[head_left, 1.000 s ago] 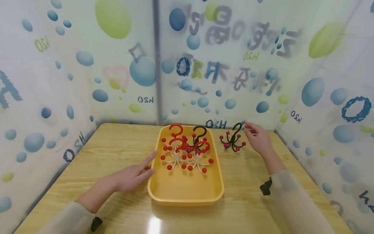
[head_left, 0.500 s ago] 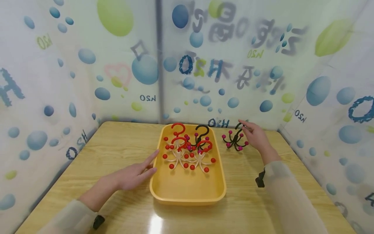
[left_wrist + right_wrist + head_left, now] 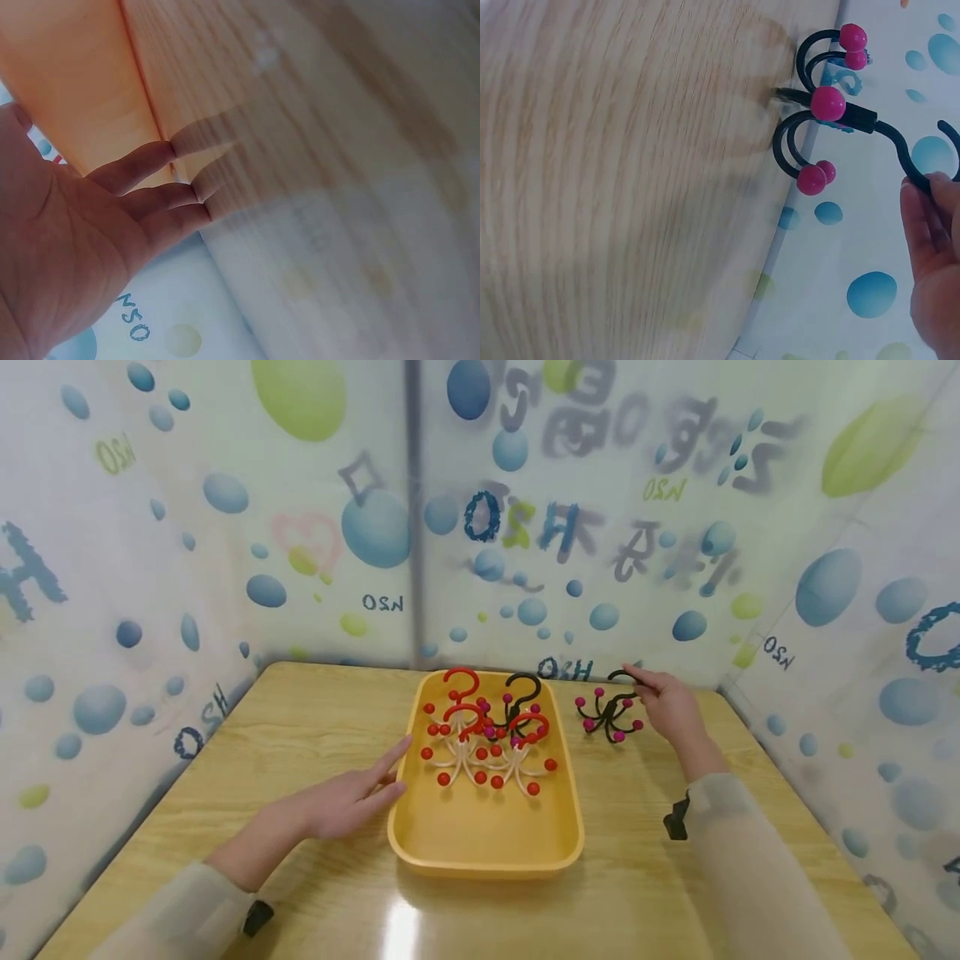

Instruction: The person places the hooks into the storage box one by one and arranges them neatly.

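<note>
My right hand (image 3: 672,714) pinches the curved hook of a black multi-arm hanger (image 3: 610,713) with pink ball tips, to the right of the yellow tray (image 3: 491,865). In the right wrist view, thumb and fingers hold the bend of the black hook (image 3: 900,146); its arms curve upward around the stem. The hanger stands upright at or just above the table; I cannot tell which. My left hand (image 3: 341,802) rests at the tray's left side with fingers extended, fingertips touching the wall. In the left wrist view, this hand (image 3: 97,225) grips nothing.
Inside the tray's far half stand several hangers: white ones with red hooks and red balls (image 3: 516,760), and a black one (image 3: 522,685) with pink balls behind them. The wooden table (image 3: 322,718) ends at a patterned wall covering (image 3: 315,635).
My right hand has moved left onto the black hanger's hook and now pinches it; one second ago it was beside it. The left hand stays at the tray. The head view has shifted slightly.
</note>
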Available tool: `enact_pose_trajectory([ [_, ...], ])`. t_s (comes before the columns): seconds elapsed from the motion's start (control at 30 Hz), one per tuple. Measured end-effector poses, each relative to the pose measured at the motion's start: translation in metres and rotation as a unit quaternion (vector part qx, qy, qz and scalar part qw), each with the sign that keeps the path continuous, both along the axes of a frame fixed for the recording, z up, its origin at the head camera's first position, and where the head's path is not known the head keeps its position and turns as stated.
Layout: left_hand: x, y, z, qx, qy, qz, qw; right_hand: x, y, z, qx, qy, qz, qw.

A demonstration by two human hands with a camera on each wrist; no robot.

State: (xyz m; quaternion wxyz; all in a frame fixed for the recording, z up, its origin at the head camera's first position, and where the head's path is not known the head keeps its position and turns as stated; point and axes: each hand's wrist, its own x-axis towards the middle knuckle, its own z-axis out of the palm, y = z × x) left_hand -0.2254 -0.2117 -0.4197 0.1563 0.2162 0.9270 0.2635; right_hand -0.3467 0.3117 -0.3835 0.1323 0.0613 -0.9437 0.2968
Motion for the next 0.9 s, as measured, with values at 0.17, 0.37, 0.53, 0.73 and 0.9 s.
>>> enact_pose_trajectory([
  [0.17, -0.001, 0.003, 0.002, -0.004, 0.004, -0.001, 1.0, 0.016, 0.01, 0.005, -0.05, 0.043, 0.018, 0.998],
  [0.37, -0.004, 0.004, 0.003, -0.006, 0.003, -0.007, 1.0, 0.044, 0.022, 0.015, -0.071, 0.087, 0.016, 0.994],
  [0.53, -0.005, 0.003, 0.002, -0.007, 0.002, -0.005, 1.0, 0.072, 0.025, 0.027, -0.106, 0.09, 0.028, 0.99],
  [0.73, -0.006, 0.002, 0.001, -0.007, 0.006, -0.007, 0.9999, 0.11, 0.021, 0.042, -0.101, 0.101, 0.057, 0.988],
  [0.9, -0.004, 0.001, 0.002, -0.008, -0.003, -0.008, 0.9999, 0.138, 0.008, 0.051, -0.091, 0.13, 0.095, 0.983],
])
